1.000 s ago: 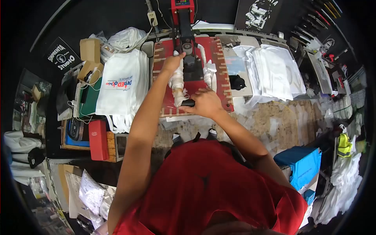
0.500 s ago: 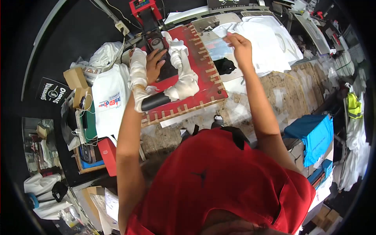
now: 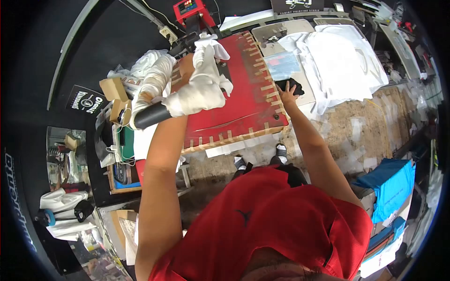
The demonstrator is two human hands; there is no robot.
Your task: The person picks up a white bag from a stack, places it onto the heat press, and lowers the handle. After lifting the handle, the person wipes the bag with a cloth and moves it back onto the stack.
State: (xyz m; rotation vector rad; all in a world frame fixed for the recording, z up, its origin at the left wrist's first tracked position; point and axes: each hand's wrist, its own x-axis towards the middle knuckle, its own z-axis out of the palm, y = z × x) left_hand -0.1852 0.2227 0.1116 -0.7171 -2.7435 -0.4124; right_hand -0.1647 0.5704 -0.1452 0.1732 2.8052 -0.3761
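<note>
A heat press with a red padded top stands in front of me. Its U-shaped handle, wrapped in white cloth with a bare black bar, rises over the left part of the top. Part of my left hand shows behind the wrapped handle; its fingers are hidden. To the right of the press, my right hand lies with fingers spread on a crumpled black cloth. Beside that cloth is a pale blue sheet, on a light board.
White garments lie on boards at the upper right. A red control box sits behind the press. Left of it are an open cardboard box and cables. A blue cloth covers a box at the right.
My right hand has come down from above the sheet onto the black cloth. The wrapped handle has swung and now hides my left fingers. The camera view has shifted.
</note>
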